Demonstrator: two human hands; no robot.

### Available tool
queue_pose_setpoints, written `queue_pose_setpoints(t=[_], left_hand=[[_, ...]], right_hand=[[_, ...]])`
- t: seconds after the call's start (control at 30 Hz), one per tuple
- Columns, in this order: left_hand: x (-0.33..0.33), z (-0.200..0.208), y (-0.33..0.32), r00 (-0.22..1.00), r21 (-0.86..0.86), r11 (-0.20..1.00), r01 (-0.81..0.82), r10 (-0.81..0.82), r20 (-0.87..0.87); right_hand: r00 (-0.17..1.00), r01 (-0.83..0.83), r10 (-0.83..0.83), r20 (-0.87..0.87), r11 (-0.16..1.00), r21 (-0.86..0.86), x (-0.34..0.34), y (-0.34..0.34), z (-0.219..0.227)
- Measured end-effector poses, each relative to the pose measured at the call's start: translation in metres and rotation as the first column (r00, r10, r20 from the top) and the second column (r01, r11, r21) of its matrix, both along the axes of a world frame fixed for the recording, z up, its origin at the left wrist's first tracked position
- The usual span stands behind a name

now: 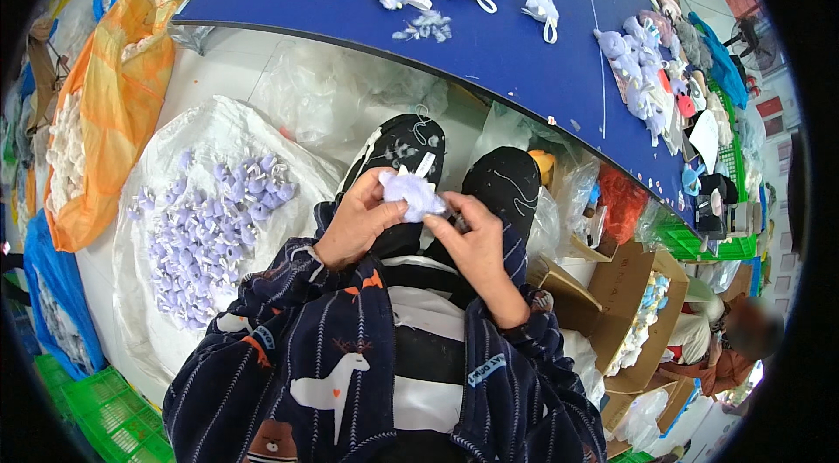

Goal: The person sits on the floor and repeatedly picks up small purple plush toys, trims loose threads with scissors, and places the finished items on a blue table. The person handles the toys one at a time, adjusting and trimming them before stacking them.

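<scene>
Lilac plush toy (411, 193) pinched between left hand (360, 223) and right hand (472, 240).

right hand (476, 240) fingertips: hidden behind lilac toy (412, 194) | coworker: blurred

Head camera: single view, sitting above the person's lap (419, 323) and looking steeply down over it. Fisheye lens is bending the blue table (489, 44) into an arc beyond the lap, at the frame's top. The lap is lying close beneath the lens, with both forearms entering from the lower edge. Left of the lap, a white sack (210, 227) is showing; right of it, cardboard boxes (629, 306) are showing near the rim.
</scene>
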State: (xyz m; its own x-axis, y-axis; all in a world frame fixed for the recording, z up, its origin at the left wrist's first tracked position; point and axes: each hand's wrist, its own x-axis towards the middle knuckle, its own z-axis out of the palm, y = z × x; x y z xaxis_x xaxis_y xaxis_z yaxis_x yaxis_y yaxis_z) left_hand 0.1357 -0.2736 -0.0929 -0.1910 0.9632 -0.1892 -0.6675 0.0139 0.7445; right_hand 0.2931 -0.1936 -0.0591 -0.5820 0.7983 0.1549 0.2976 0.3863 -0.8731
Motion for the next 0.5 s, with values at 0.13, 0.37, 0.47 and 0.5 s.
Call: queue_pose_setpoints(t=[0.13, 0.37, 0.47, 0.5], left_hand=[[0.008, -0.006, -0.002, 0.974, -0.016, 0.999, -0.041, 0.036, -0.222], [0.008, 0.003, -0.003, 0.931, 0.115, 0.992, 0.045, 0.001, -0.365], [0.007, -0.002, -0.001, 0.922, 0.167, 0.985, 0.037, 0.031, -0.387], [0.005, -0.003, 0.001, 0.920, 0.157, 0.987, 0.030, 0.034, -0.391]], right_hand=[[0.999, 0.030, -0.032, -0.040, 0.999, -0.039, -0.004, -0.005, -0.007], [0.996, 0.060, -0.054, -0.074, 0.995, 0.079, -0.004, -0.003, -0.018], [0.998, -0.016, 0.018, -0.055, 0.999, 0.039, -0.004, -0.002, -0.016], [0.995, -0.055, 0.057, -0.076, 0.998, 0.025, -0.007, 0.000, -0.017]])
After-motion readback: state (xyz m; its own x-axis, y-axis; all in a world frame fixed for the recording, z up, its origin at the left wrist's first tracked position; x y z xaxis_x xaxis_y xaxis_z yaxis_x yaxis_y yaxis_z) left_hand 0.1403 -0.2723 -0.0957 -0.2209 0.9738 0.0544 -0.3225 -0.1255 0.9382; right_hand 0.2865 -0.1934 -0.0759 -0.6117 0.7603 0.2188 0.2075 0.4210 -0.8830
